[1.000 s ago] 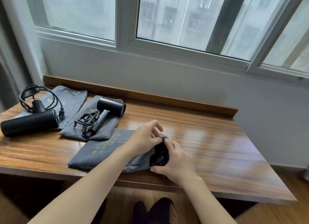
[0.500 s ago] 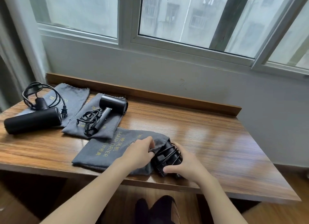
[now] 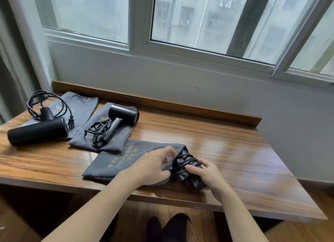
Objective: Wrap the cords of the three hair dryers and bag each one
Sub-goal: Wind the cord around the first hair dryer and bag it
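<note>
Head view
Right hand (image 3: 207, 175): fingers curled round the wrapped dryer (image 3: 188, 169), gripping its black body with the cord wound about it.
Left hand (image 3: 153, 166): just left of the right hand, pinching the mouth of the near bag (image 3: 115, 160), thumb under the grey cloth.
Wrapped dryer: between both hands, its front end at the bag's mouth, the rest outside.
Middle dryer (image 3: 122, 115): beyond the left hand, lying on the second bag (image 3: 117, 142).
Far dryer (image 3: 38, 131): well left of the left hand, loose cord (image 3: 45, 104) over the third bag (image 3: 81, 104).
Table (image 3: 235, 151): under everything.
</note>
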Action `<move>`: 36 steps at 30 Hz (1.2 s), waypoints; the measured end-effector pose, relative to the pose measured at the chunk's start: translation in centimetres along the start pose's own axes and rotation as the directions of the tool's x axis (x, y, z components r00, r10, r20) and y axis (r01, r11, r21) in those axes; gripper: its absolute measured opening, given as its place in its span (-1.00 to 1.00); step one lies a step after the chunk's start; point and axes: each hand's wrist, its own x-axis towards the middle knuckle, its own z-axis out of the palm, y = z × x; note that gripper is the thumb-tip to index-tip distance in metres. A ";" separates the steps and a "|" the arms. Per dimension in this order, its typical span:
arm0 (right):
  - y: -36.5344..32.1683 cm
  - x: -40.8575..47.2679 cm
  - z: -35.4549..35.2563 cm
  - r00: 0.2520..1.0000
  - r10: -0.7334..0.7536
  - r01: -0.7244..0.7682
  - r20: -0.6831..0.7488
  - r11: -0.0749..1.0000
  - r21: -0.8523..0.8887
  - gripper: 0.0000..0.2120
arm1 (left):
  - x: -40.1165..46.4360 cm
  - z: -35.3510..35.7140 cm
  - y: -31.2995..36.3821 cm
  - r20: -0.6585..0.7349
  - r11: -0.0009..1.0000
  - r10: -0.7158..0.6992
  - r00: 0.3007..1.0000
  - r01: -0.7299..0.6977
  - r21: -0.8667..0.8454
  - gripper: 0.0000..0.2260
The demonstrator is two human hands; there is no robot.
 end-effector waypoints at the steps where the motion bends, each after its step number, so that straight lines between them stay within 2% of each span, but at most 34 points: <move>1: 0.0 0.0 0.0 1.000 0.009 -0.009 0.000 1.000 -0.003 -0.28 | -0.1 0.0 0.1 -0.014 1.000 -0.007 1.000 0.007 0.001 -0.70; 2: 0.0 0.1 0.0 1.000 0.015 -0.015 0.002 1.000 -0.010 -0.29 | 0.0 0.1 0.2 -0.034 1.000 -0.019 0.999 0.019 0.023 -0.73; 5: -0.5 -0.4 -0.1 0.999 0.034 -0.033 0.042 0.999 -0.016 -0.53 | 0.2 0.6 0.1 -0.191 0.995 -0.013 0.981 0.032 0.098 -0.85; 8: -0.9 -0.9 -0.8 0.995 0.050 -0.048 0.080 0.998 -0.032 -0.64 | 0.3 0.7 -0.7 -0.247 0.997 -0.034 0.968 0.051 0.061 -0.77; 12: -1.1 -1.1 -1.2 0.993 0.072 -0.067 0.096 0.996 -0.051 -0.66 | 0.4 0.3 -1.1 -0.225 0.993 -0.051 0.973 0.072 0.088 -0.74; 16: -1.1 -1.1 -1.1 0.991 0.084 -0.080 0.108 0.996 -0.045 -0.67 | 0.6 0.3 -0.9 -0.248 0.983 -0.014 0.969 0.059 0.175 -0.80; 19: -1.1 -1.1 -1.1 0.990 0.089 -0.085 0.113 0.996 -0.040 -0.65 | 0.7 0.3 -1.3 -0.197 0.969 -0.021 0.980 0.068 0.238 -0.84; 21: -1.1 -1.1 -1.2 0.989 0.094 -0.089 0.115 0.995 -0.040 -0.63 | 0.7 0.3 -1.6 -0.192 0.983 -0.019 0.981 0.053 0.174 -0.81; 23: -1.1 -1.1 -1.2 0.989 0.091 -0.087 0.116 0.996 -0.036 -0.63 | 0.4 0.1 -1.8 -0.203 0.997 -0.006 0.979 0.022 0.077 -0.69; 25: -1.1 -1.2 -1.2 0.989 0.091 -0.087 0.117 0.996 -0.037 -0.64 | 0.3 -0.2 -1.8 -0.164 0.996 -0.004 0.986 0.019 0.090 -0.59; 27: -1.1 -1.2 -1.2 0.988 0.097 -0.092 0.120 0.995 -0.041 -0.64 | 0.3 -0.2 -1.7 -0.153 0.987 -0.009 0.988 0.033 0.160 -0.62; 31: -1.0 -1.1 -1.1 0.988 0.110 -0.105 0.111 0.993 -0.051 -0.62 | 0.5 0.1 -1.9 -0.217 0.969 0.014 0.976 0.040 0.242 -0.80; 33: -1.0 -1.1 -1.2 0.988 0.113 -0.108 0.108 0.993 -0.051 -0.63 | 0.5 0.2 -2.0 -0.146 0.984 -0.003 0.989 0.029 0.177 -0.87; 36: -1.2 -1.3 -1.0 0.989 0.112 -0.107 0.098 0.993 -0.054 -0.65 | -0.3 -1.0 -0.8 0.089 0.995 -0.008 0.996 0.016 -0.099 -0.91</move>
